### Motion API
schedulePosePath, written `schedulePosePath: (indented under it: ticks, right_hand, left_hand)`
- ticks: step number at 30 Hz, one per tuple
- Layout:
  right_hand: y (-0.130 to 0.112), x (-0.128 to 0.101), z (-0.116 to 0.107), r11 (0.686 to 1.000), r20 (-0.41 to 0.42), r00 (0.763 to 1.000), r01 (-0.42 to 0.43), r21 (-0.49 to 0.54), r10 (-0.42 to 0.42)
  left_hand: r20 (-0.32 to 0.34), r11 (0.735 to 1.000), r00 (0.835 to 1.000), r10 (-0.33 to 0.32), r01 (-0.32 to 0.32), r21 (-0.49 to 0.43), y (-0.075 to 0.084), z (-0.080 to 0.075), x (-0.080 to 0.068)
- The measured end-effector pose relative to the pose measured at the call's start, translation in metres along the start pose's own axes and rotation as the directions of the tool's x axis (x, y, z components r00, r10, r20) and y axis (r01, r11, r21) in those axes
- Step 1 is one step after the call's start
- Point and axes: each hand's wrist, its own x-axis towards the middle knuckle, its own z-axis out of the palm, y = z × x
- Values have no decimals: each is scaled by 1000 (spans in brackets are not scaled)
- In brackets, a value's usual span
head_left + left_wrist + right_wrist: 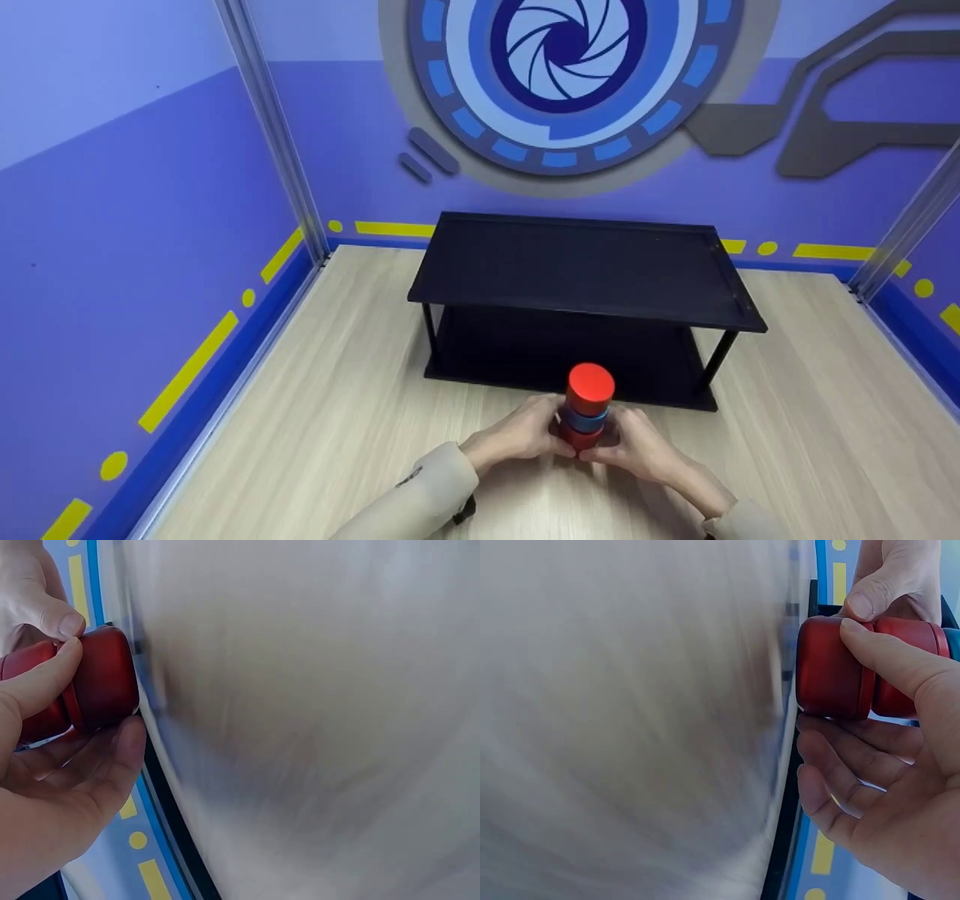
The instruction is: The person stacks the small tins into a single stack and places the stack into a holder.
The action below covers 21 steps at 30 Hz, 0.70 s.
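A: Item one, location?

B: Stack of round blocks (586, 411), upright on the wooden tabletop (360, 420), near its front edge, just in front of the black two-tier shelf (585, 274) that occupies the rear middle. Order from top: red, blue, red.

A: Hands?

B: Left hand (517, 435) and right hand (634, 444) meet at the base of the stack, one on each side. Fingers (889, 660) of both are curled round the bottom red piece, thumb and forefinger pinching it, the remaining fingers cupped loosely below. The upper pieces stand free of both hands.

A: Orientation?

B: Long axis vertical, flat circular face of the top red block toward the ceiling. The wrist views show it sideways only because of how those cameras sit.

A: Handling notes?

B: Judged rigid, smooth, light; probably plastic or painted wood. Not fragile. Surface looks slightly glossy, so somewhat slippery. The pieces seem merely stacked, not joined, so a tilt could shed the top ones. Best hold: low, opposite sides of the bottom block, kept level.

A: Surroundings?

B: Blue-violet walls with yellow dashes and a round aperture emblem (566, 45) behind.
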Motion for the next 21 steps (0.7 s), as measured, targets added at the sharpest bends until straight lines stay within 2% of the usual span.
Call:
schedulePosePath:
  ticks: [8, 13, 21]
  right_hand:
    - [-4, 7, -7, 1000, 15, 1000, -28, -5, 28]
    - [-8, 11, -11, 999, 15, 998, -55, 3, 55]
    - [-13, 18, -19, 999, 1, 1000, -28, -18, 28]
  left_hand:
    - [18, 999, 999, -30, 30, -26, 4, -10, 2]
    - [21, 999, 1000, -17, 18, -51, 6, -16, 4]
    - [-15, 1000, 1000, 26, -26, -3, 9, -27, 6]
